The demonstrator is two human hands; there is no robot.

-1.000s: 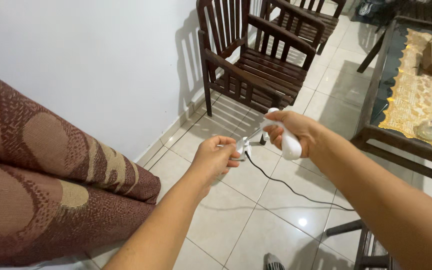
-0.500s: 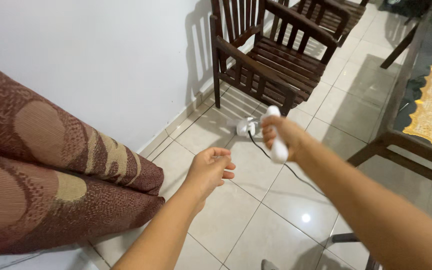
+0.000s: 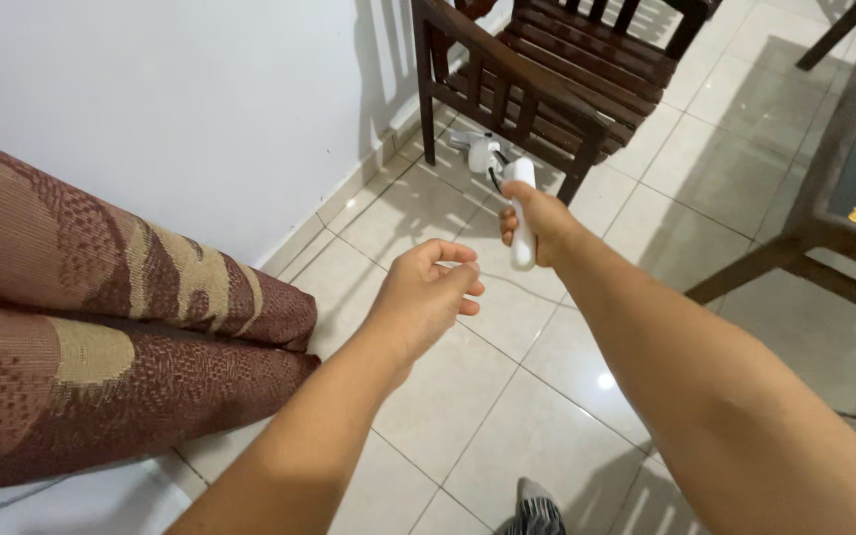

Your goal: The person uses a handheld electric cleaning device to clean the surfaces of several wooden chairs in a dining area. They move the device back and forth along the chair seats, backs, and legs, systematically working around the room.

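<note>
Right hand [image 3: 537,223] grips a smooth white plastic handle [image 3: 521,213], held out above the tiled floor [image 3: 507,416] — likely light, rigid, slippery; grasp mid-shaft. Left hand [image 3: 428,295] loosely curled, empty.

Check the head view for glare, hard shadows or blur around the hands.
Head view: a small bright glare spot on the floor tiles; the wooden chair throws hard slatted shadows on wall and tiles; the right hand gripping the white handle is sharp, as is the empty left hand; wide-angle stretch enlarges the near forearms.
</note>
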